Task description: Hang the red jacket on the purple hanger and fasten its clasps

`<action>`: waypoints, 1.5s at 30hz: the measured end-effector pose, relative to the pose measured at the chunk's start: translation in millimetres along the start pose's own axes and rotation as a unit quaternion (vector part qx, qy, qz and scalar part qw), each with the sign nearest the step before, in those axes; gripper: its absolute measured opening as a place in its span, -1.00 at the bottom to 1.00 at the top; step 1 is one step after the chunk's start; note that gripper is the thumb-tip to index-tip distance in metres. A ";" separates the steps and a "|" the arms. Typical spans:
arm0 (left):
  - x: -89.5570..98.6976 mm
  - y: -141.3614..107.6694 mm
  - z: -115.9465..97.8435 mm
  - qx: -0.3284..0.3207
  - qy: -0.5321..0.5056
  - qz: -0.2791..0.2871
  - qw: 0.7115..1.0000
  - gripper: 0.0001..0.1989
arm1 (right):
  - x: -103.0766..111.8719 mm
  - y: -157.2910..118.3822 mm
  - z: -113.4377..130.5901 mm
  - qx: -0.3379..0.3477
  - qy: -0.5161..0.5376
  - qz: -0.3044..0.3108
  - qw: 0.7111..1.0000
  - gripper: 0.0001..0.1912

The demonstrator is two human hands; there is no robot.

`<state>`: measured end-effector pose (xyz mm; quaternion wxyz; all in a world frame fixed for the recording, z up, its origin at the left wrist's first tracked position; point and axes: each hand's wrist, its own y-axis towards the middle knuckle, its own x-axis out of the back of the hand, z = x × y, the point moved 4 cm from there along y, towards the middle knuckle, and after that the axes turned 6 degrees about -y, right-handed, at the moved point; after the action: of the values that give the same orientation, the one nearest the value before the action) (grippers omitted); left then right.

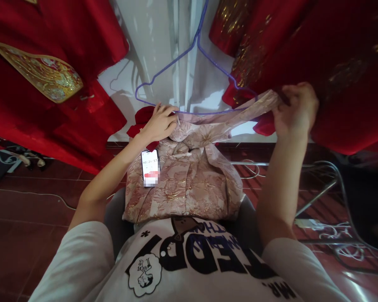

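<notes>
A pink and gold brocade garment (179,180) lies across my lap, its upper part raised to a purple wire hanger (176,56). My right hand (294,109) pinches one end of the garment and pulls it out past the hanger's right corner. Close to the hanger's lower bar on the left, my left hand (162,121) has its fingers curled on the garment's edge. A phone (150,167) showing a timer rests on the cloth below my left hand.
Red garments with gold decoration (59,75) hang at the left, and more red ones (302,50) at the right. A metal-framed black chair (365,197) stands at the right, with tangled white cables (343,239) on the tiled floor. Dark shoes (34,161) lie at the far left.
</notes>
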<state>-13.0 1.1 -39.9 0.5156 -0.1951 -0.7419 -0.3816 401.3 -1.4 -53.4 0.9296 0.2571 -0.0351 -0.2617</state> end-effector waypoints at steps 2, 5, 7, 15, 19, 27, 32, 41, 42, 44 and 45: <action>-3.5 0.9 -1.5 -0.007 -0.006 0.002 1.000 -0.70 | -10.0 -14.2 22.6 -0.058 0.105 -0.013 0.993 -0.78; -9.7 3.9 -3.6 -0.014 -0.022 0.000 1.000 -0.70 | -39.1 -31.3 63.2 -0.040 0.090 0.092 0.991 -0.84; -12.9 6.4 -4.5 -0.013 -0.036 -0.002 0.999 -0.70 | -57.5 -38.5 81.2 -0.036 0.100 0.125 0.986 -0.89; -8.8 7.3 -7.6 0.001 -0.073 -0.001 0.997 -0.68 | -92.6 -41.3 86.4 0.017 -0.120 0.137 0.983 -0.73; 1.3 4.0 -8.5 -0.003 -0.072 -0.002 0.997 -0.66 | -98.3 -37.5 87.6 0.104 -0.245 0.134 0.955 -0.69; 41.7 -25.2 97.2 0.219 0.003 -0.181 0.959 -0.63 | -97.6 -28.1 76.7 0.101 -0.236 0.092 0.962 -0.90; 56.3 -42.9 152.7 0.397 -0.111 -0.148 0.899 -0.70 | -98.7 -23.9 74.6 0.097 -0.228 0.079 0.966 -0.93; 52.1 -23.8 108.6 0.368 -0.233 0.057 0.898 -0.72 | -97.9 -23.3 77.0 0.090 -0.238 0.074 0.964 -0.92; 53.7 -22.0 108.0 0.376 -0.242 0.055 0.893 -0.78 | -97.9 -22.7 76.1 0.085 -0.237 0.076 0.965 -0.92; 59.7 -19.0 111.9 0.409 -0.246 0.019 0.879 -0.91 | -98.1 -21.2 74.2 0.086 -0.238 0.083 0.964 -0.91; 63.9 -17.3 115.5 0.425 -0.239 -0.008 0.873 -0.95 | -98.1 -20.3 73.3 0.088 -0.238 0.084 0.964 -0.91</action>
<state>-121.1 72.1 -8.2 0.3527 -0.0364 -0.9347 0.0246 292.7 -0.4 6.7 0.8868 0.2642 -0.2997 -0.2321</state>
